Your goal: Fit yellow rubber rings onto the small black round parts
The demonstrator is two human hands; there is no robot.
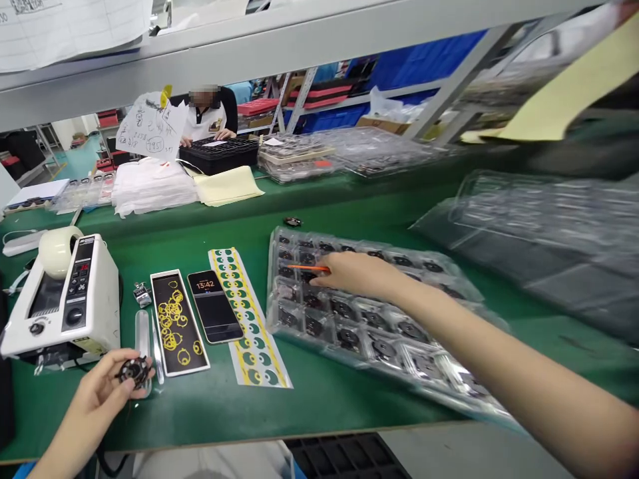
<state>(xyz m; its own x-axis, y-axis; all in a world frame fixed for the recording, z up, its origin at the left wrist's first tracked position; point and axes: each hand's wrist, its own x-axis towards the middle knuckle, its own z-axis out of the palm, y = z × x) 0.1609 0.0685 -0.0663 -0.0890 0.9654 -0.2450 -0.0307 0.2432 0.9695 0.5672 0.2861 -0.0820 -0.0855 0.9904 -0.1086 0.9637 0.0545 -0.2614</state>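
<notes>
Some of an orange stick [303, 267] hides inside the right hand [352, 271], which grips it over the blister tray [272, 293]. The left hand [102, 389] pinches a round black component [134, 371], partly covered, near the tweezers [158, 349]. The smartphone [214, 309] reads 13:42.

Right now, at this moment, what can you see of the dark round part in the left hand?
The dark round part is small and disc-like, mostly black, with openings and a few lighter spots; its material can't be told for sure. It is held, face towards the camera, by the left hand, whose thumb covers its lower edge, over the near left of the green bench.
</notes>
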